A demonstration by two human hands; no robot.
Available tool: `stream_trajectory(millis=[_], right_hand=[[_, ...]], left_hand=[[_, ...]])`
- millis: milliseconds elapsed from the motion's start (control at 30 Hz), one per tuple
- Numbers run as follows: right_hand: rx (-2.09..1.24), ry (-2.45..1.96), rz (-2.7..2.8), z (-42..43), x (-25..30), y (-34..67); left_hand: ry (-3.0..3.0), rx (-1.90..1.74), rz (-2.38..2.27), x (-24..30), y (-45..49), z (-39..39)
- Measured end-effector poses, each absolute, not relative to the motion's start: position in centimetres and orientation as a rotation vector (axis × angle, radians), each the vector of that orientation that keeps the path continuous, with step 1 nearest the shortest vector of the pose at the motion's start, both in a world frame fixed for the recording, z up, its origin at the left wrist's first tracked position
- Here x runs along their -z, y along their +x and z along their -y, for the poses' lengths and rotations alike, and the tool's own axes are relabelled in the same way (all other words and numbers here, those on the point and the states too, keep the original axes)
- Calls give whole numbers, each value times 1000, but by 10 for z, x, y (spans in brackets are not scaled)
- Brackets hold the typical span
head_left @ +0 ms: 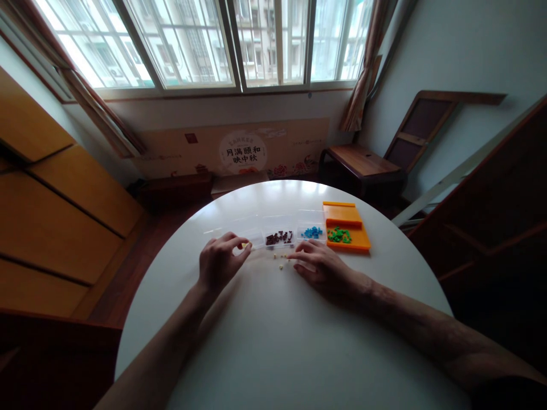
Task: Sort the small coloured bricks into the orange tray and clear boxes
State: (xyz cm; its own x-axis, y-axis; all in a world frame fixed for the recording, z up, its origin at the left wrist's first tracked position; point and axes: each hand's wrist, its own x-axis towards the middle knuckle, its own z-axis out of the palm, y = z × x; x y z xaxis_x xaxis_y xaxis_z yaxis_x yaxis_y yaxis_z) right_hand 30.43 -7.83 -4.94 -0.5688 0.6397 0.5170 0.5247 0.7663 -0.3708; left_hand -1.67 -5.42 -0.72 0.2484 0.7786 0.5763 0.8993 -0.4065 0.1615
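Note:
My left hand [220, 261] is at the leftmost clear plastic box [256, 239], thumb and forefinger pinched together. A bit of yellow [245, 245] shows between those fingertips, apparently a small piece. To the right, my right hand [318, 265] rests low over the table with its fingers stretched out and apart. Its forefinger tip is at a few tiny pale yellow pieces [281, 267] scattered on the tabletop; whether it touches one is hard to make out. Behind them, a clear box holds dark brown pieces [278, 237]. Another holds blue pieces [311, 232].
An orange tray [362, 242] with green pieces [339, 234] stands at the right end of the row of boxes. Everything lies on a round white table [273, 341]. Beyond its edge are a wooden chair [363, 162], a window wall and yellow-brown cabinets [47, 228].

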Motion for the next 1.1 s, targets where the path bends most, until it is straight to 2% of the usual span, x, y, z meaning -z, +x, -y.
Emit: stream_trajectory(millis=[400,867,1100], right_hand=[[-265,-839,2277,75,51,306],[-360,-760,2215,73,52,303],[-371,-639,2173,76,46,298]], left_hand=[[-2299,861,1652,5,-22,54],[-2917,1057,1047,34,32,81],[-3185,1398,1016,41,37,76]])
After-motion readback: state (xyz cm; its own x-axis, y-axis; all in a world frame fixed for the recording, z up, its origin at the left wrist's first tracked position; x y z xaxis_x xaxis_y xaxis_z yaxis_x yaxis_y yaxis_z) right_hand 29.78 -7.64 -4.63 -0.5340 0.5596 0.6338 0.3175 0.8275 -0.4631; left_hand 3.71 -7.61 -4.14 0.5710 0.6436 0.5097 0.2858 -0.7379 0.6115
